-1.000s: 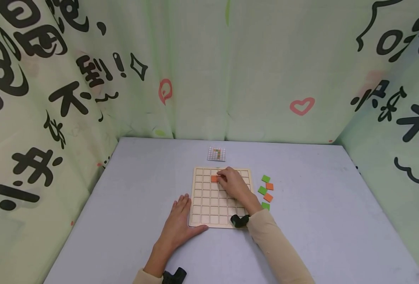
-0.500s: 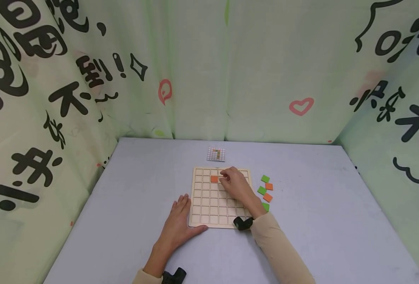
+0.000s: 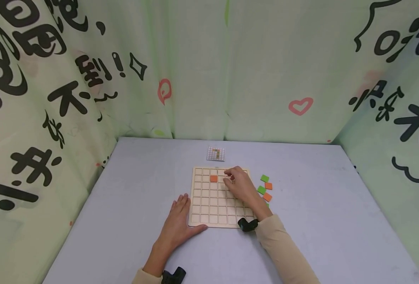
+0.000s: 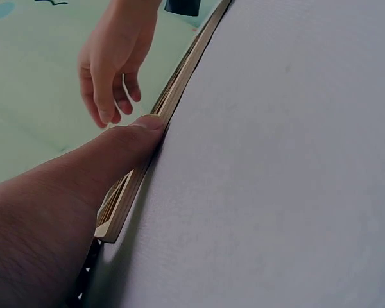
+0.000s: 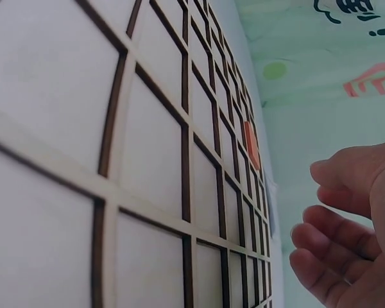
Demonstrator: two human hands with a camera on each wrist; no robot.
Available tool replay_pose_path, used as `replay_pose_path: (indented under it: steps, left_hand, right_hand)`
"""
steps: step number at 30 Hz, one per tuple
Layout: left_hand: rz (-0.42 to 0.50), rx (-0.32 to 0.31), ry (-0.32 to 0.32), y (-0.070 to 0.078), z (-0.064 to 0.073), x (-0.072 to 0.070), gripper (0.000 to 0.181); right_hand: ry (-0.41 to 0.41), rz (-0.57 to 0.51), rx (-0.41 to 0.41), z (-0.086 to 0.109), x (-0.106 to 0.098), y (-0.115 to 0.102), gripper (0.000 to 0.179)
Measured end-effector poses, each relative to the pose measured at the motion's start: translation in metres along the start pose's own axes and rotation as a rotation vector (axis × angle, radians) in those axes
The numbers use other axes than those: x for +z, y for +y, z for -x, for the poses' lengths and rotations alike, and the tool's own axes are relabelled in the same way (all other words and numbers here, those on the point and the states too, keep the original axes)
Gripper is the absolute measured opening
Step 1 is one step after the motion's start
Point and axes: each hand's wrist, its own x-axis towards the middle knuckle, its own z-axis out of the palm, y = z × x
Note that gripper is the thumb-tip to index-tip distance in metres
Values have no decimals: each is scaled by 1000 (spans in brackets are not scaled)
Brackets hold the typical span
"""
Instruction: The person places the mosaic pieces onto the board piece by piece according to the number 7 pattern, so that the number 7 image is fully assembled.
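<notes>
The left hand [image 3: 177, 221] lies with straight fingers along the left side of the wooden grid board [image 3: 205, 201], its thumb out on the near edge. Beyond it, the right hand [image 3: 238, 183] is over the far right part of the board, fingers loosely bent and thumb apart from them – nothing between them. Just right of the board lie five loose tiles [image 3: 261, 190], three green and two orange (the nearest partly hidden). One orange tile [image 3: 213, 178] sits in a cell, second row from the far edge, third from the left. Progress looks early – one tile in, five left outside. The white table [image 3: 312, 205] runs well past the board on both sides, giving the arms room; past the far edge, a small patterned card [image 3: 215, 154] lies just apart.
</notes>
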Motion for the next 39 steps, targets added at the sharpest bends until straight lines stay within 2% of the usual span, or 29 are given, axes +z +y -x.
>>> replay_pose_path:
  steps: [18,39]
  left_hand:
    - [28,0,2,-2,0,1,108]
    - [45,-17,-13,-2,0,1,107]
  right_hand:
    - [26,-18,-18,13,-19,12,33]
    - [16,-9,46,20,-31,34,36]
